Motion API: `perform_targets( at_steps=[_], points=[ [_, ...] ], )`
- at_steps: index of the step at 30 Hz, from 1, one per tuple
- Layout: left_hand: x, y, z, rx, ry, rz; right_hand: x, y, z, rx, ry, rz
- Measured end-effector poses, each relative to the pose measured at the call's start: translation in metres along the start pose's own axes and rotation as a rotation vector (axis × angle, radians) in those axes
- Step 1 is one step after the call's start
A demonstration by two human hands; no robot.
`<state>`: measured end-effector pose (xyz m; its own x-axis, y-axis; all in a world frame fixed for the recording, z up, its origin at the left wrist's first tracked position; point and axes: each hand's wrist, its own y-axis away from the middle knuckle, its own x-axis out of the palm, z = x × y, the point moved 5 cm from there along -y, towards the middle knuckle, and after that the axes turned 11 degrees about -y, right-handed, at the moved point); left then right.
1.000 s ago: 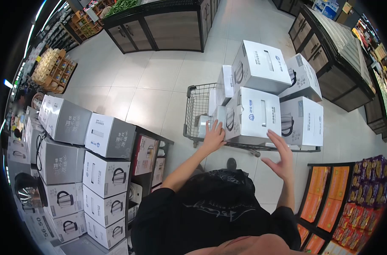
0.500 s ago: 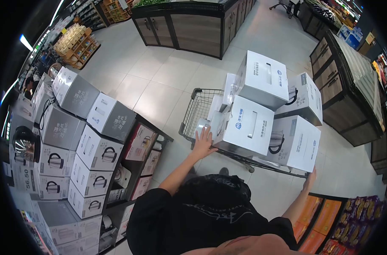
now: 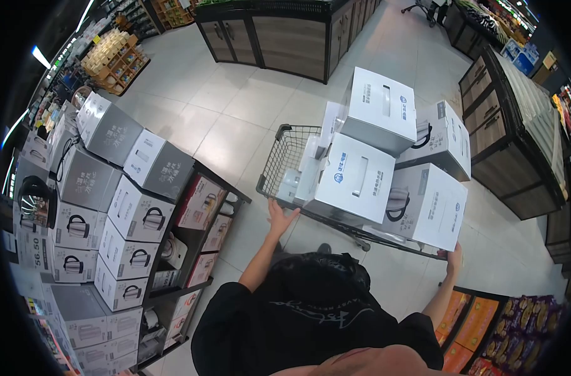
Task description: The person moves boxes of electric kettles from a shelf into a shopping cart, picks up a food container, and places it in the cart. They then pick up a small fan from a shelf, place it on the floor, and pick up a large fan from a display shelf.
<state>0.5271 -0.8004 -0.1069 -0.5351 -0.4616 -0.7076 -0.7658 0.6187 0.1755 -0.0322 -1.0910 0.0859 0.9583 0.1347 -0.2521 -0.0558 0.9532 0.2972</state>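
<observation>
Supermarket aisle, stacked kettle boxes (image 3: 133, 215), price sign (image 3: 37, 252), packaged snacks (image 3: 524, 332), loaded shopping cart (image 3: 274, 164)

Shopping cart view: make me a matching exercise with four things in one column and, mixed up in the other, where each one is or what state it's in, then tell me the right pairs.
Things
1. Shopping cart
2. Left hand
3. Right hand
4. Purple packets

Places and states
A. At the cart's near edge, toward its right end
B. At the lower right of the view
C. Loaded with white boxes
D. At the cart's near edge, toward its left end

Right pairs: 1-C, 2-D, 3-A, 4-B
</observation>
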Motion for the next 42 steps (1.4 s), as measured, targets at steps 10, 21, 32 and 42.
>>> perform_targets(
  at_steps=[10,21,32,42],
  points=[
    [0.032,0.005,0.005,-0.387,0.937,0.421,0.001,0.003,-0.002,-0.028,0.007,-0.108],
    [0.058,-0.016,-0.007,-0.365,1.278,0.495,-0.010,-0.005,-0.020,-0.033,0.006,-0.182],
    [0.058,-0.036,-0.015,-0.349,1.314,0.496,-0.020,-0.010,-0.049,-0.023,0.039,-0.223],
    [0.056,-0.068,-0.017,-0.362,1.260,0.531,0.007,0.015,-0.045,0.027,-0.009,-0.230]
  ],
)
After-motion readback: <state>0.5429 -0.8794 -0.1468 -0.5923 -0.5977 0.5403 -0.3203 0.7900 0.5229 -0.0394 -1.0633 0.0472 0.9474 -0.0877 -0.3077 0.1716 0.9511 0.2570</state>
